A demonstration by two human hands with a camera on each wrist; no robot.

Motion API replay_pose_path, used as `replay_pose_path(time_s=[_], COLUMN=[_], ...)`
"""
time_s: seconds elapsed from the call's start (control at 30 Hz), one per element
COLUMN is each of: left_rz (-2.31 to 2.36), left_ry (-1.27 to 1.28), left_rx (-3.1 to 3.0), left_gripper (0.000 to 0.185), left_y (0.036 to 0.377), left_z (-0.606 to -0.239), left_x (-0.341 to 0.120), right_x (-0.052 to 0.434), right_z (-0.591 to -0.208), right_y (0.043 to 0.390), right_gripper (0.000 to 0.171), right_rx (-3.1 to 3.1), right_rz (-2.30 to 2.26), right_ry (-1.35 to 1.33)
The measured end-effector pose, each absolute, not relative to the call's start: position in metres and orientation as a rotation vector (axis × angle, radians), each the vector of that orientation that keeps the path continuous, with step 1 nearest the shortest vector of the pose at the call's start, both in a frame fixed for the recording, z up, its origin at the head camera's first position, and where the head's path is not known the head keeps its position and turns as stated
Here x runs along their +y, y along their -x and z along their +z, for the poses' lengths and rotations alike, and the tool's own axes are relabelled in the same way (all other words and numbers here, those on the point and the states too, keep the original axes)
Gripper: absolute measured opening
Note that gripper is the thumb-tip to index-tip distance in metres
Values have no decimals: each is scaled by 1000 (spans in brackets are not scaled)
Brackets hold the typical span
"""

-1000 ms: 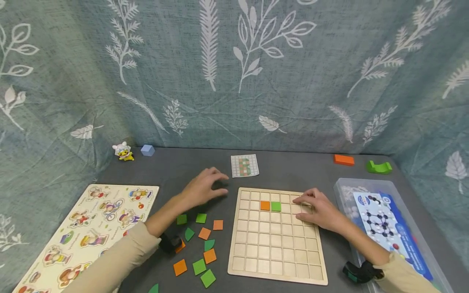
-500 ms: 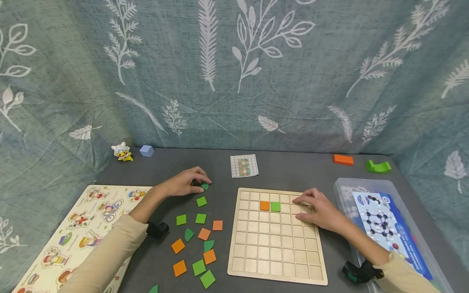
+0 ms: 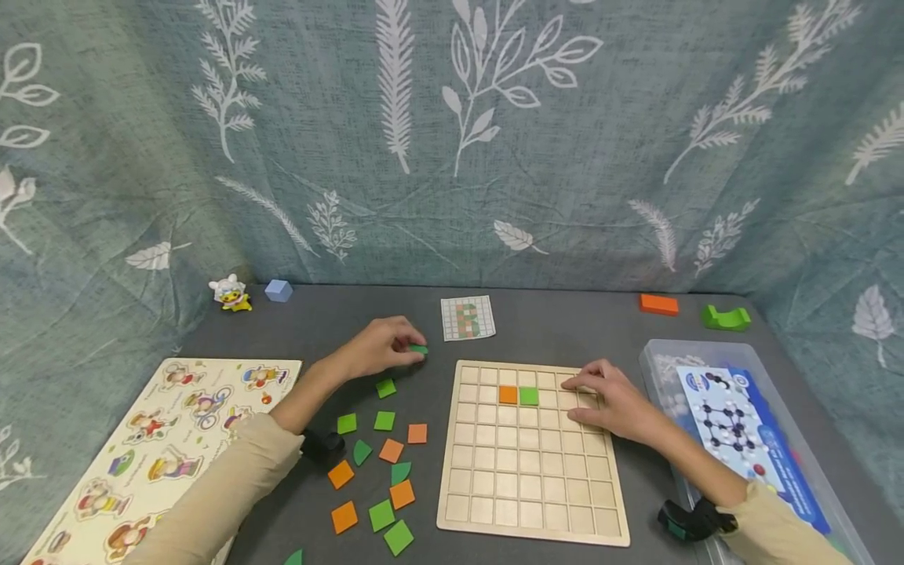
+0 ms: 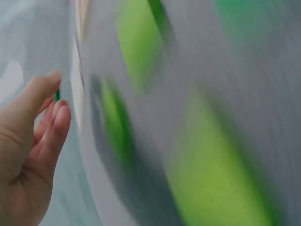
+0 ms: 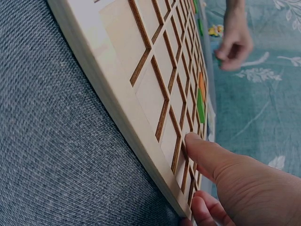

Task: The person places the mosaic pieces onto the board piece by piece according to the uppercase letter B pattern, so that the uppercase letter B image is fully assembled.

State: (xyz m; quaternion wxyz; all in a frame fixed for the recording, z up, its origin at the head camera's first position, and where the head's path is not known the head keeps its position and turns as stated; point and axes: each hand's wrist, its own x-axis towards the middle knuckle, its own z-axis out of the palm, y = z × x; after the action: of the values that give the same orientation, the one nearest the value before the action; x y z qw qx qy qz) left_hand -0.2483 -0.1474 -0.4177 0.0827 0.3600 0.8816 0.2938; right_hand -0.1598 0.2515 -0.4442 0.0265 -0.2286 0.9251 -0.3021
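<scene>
Head view has the left hand (image 3: 377, 346) pinching a small green tile (image 3: 419, 349) at its fingertips, just left of the wooden grid board (image 3: 533, 502) and near the pattern card (image 3: 467, 317). Right hand (image 3: 613, 400) rests flat on the board's upper right, fingers relaxed and spread a bit, beside the placed orange tile (image 3: 508, 395) and green square (image 3: 529, 396). Loose tiles (image 3: 382, 514) sit left of the board; left wrist view is too blurry to tell much

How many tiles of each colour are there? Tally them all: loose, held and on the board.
Orange tiles: 6, one on the board
Green tiles: 10, one on the board, one held by the left hand
Total: 16
</scene>
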Motion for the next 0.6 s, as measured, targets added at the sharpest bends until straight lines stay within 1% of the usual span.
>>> replay_pose_path(time_s=[0.13, 0.23, 0.3, 0.43, 0.6], left_rz=[955, 953, 957, 915, 883], left_ry=[-1197, -1302, -1322, -1322, -1269], left_rx=[2559, 2452, 2393, 2370, 2397], left_gripper=[25, 25, 24, 22, 21], left_y=[230, 218, 211, 207, 205], left_z=[-415, -415, -415, -420, -425], left_x=[-78, -28, -2, 26, 34], right_x=[253, 253, 253, 252, 254], right_z=[-444, -444, -445, -446, -447], right_y=[160, 161, 162, 162, 161], right_gripper=[36, 36, 36, 36, 36], right_rx=[2860, 2860, 2855, 2849, 2848], right_rz=[-939, -940, -939, -934, -931], right_ry=[714, 717, 721, 745, 723])
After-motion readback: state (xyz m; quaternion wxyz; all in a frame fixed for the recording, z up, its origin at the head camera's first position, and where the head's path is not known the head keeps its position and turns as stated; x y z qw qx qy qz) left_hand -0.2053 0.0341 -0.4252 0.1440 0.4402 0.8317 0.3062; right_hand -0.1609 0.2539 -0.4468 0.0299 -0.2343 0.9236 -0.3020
